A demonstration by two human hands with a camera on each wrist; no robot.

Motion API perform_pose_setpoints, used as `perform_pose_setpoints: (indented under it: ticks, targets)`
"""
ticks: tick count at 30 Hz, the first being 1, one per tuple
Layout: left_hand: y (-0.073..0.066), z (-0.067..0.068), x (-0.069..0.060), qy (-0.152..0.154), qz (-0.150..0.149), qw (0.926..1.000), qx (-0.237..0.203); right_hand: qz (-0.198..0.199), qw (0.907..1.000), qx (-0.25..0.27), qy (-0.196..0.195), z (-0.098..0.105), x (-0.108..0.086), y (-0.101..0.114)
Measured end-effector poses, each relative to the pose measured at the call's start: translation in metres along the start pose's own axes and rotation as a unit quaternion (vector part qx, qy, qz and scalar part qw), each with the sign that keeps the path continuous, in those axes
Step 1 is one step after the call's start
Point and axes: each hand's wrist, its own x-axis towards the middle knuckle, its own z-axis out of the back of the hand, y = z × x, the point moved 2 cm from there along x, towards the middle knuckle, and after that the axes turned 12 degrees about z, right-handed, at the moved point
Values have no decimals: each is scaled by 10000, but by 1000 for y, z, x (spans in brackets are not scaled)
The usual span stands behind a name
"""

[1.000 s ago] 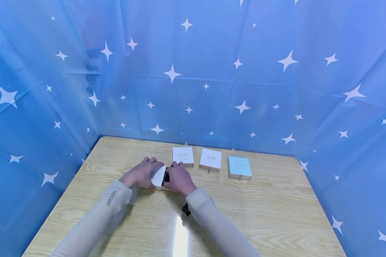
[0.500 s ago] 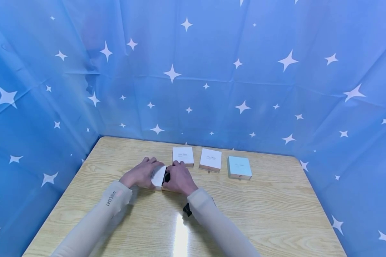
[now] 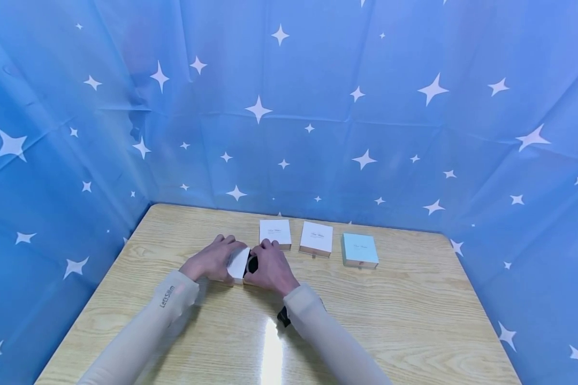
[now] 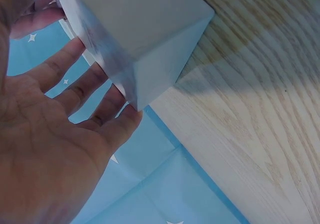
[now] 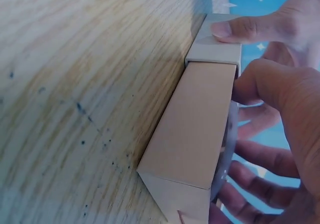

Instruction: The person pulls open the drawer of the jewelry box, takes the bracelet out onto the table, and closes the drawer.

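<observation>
A white box sleeve (image 3: 237, 263) lies on the table with its tan drawer (image 5: 192, 124) pulled out to the right. My left hand (image 3: 213, 260) grips the sleeve, fingers on its far side and thumb on its near side, as the left wrist view shows with the fingertips along the box edge (image 4: 165, 58). At the drawer, my right hand (image 3: 271, 267) has its thumb and fingers round a dark round object (image 3: 252, 264), which sits in or just above the drawer. The right wrist view shows a greyish rim (image 5: 227, 154) of this object beside the right fingers.
Two white boxes (image 3: 275, 233) (image 3: 316, 238) and a light-blue box (image 3: 360, 249) stand in a row towards the back of the wooden table (image 3: 414, 310). A blue curtain with white stars (image 3: 318, 144) hangs behind and at both sides.
My right hand has shifted very slightly up and to the right, and a little more of the dark object shows. The left hand keeps its grip on the sleeve.
</observation>
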Motion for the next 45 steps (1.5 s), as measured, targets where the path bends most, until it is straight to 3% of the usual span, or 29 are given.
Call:
perform_pose_setpoints:
  ticks: [5, 21, 26, 38, 45]
  targets:
    - [1, 0, 0, -21, -14, 10000, -6, -12, 9999, 47, -128, 1, -1, 0]
    - [0, -1, 1, 105, 119, 9999, 56, 17, 9914, 1134, -650, 7, -9, -8]
    - [-1, 0, 0, 83, 115, 9999, 6, 248, 9881, 1268, -835, 14, -12, -8]
    - [1, -1, 0, 30, -20, 10000, -77, 903, 9809, 1605, -620, 22, -35, 5]
    - [0, 0, -1, 57, 67, 9999, -147, 1165, 9794, 1588, -435, 21, -53, 15]
